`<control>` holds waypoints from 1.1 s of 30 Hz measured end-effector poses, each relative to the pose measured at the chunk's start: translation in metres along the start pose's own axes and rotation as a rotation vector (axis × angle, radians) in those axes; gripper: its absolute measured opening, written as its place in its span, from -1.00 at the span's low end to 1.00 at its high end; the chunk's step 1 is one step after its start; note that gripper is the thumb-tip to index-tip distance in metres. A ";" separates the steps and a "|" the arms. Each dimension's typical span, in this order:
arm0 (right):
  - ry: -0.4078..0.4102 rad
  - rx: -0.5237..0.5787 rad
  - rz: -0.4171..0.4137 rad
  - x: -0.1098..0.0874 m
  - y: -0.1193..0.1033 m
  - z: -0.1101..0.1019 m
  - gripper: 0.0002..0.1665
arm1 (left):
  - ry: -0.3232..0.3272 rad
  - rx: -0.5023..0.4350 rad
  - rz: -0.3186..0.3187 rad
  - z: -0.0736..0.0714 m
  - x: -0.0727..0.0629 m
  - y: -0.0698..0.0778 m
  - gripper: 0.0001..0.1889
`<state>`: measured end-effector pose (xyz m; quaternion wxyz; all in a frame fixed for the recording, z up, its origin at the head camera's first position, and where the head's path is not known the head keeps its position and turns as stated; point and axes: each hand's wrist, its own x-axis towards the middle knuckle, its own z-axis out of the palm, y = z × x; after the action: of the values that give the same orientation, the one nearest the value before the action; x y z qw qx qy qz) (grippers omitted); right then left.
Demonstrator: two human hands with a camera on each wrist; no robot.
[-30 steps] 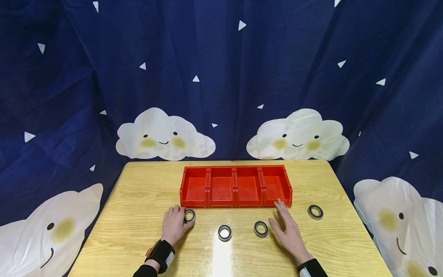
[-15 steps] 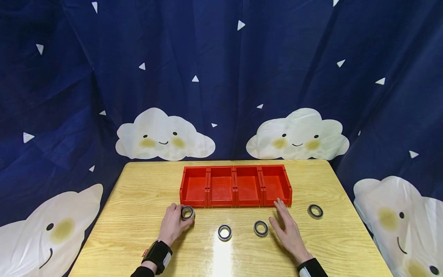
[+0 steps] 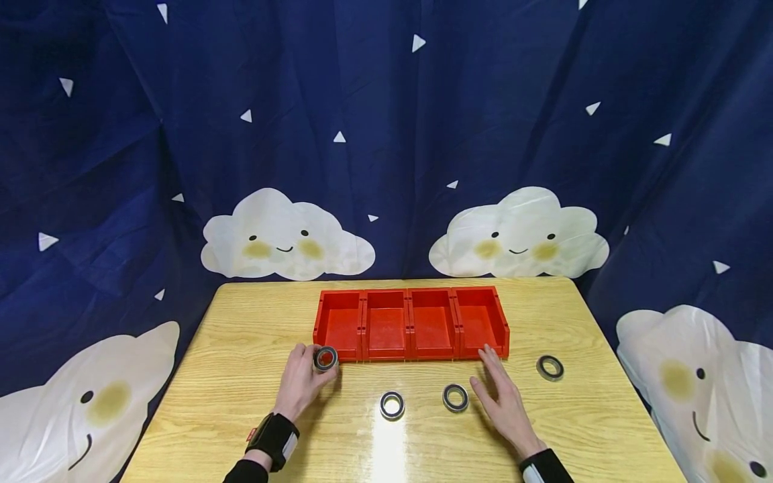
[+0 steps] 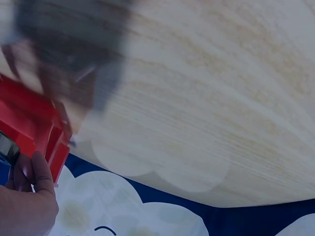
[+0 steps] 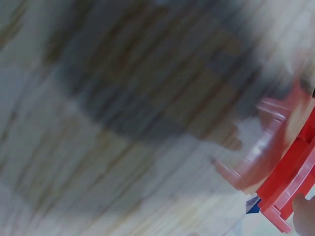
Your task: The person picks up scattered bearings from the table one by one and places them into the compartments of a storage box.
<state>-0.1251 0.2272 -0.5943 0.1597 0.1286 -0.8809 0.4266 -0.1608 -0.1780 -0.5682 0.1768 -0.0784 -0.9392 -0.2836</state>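
Observation:
In the head view my left hand (image 3: pixel 299 384) pinches a bearing (image 3: pixel 326 359), a dark ring with a metal rim, between thumb and fingers. It overlaps the front left corner of the leftmost red bin (image 3: pixel 339 327), whose red shows through the ring. The left wrist view has the same bearing (image 4: pixel 8 149) at the left edge, beside the fingers. My right hand (image 3: pixel 506 410) lies with fingers extended, fingertips by the front of the rightmost red bin (image 3: pixel 480 322), holding nothing. Left of its thumb lies another bearing (image 3: pixel 455 398) flat on the table.
Another bearing (image 3: pixel 392 406) lies near the middle of the wooden table (image 3: pixel 253 322), beside a bright reflection. One more bearing (image 3: pixel 550 368) is right of the bins. The red bins stand joined in a row. Behind the table hangs a dark blue curtain (image 3: pixel 386 154) with clouds.
My left hand has lifted the bearing from the table and moved it slightly away from me, to the leftmost bin's front edge. The right hand has stayed almost still.

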 end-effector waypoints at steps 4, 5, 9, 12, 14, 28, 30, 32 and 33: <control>-0.004 0.004 0.009 0.000 0.000 0.001 -0.29 | 0.000 0.003 -0.017 -0.002 0.005 0.001 -0.49; -0.004 0.003 0.014 0.000 0.000 0.001 -0.29 | -0.001 0.006 -0.023 -0.002 0.006 0.001 -0.48; -0.006 0.004 0.026 -0.001 0.000 0.001 -0.31 | -0.005 0.015 -0.037 -0.003 0.011 0.001 -0.50; -0.009 0.008 0.032 -0.001 -0.001 0.001 -0.31 | -0.001 0.028 -0.031 -0.003 0.015 0.003 -0.52; -0.016 0.010 0.034 -0.001 -0.001 0.001 -0.31 | 0.001 0.038 -0.024 -0.003 0.019 0.004 -0.53; -0.027 -0.002 0.018 -0.002 0.000 0.003 -0.33 | -0.075 0.405 0.148 0.005 0.061 0.009 -0.40; -0.034 -0.003 0.021 -0.003 0.000 0.003 -0.33 | -0.094 0.439 0.158 0.007 0.068 0.010 -0.41; -0.046 -0.004 0.023 -0.004 0.000 0.003 -0.33 | -0.121 0.469 0.159 0.010 0.074 0.012 -0.43; -0.053 -0.005 0.022 -0.004 0.000 0.003 -0.33 | -0.134 0.489 0.161 0.011 0.077 0.013 -0.43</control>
<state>-0.1218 0.2250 -0.5972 0.1318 0.1297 -0.8872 0.4227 -0.2324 -0.1577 -0.5410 0.1498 -0.1266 -0.9802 -0.0275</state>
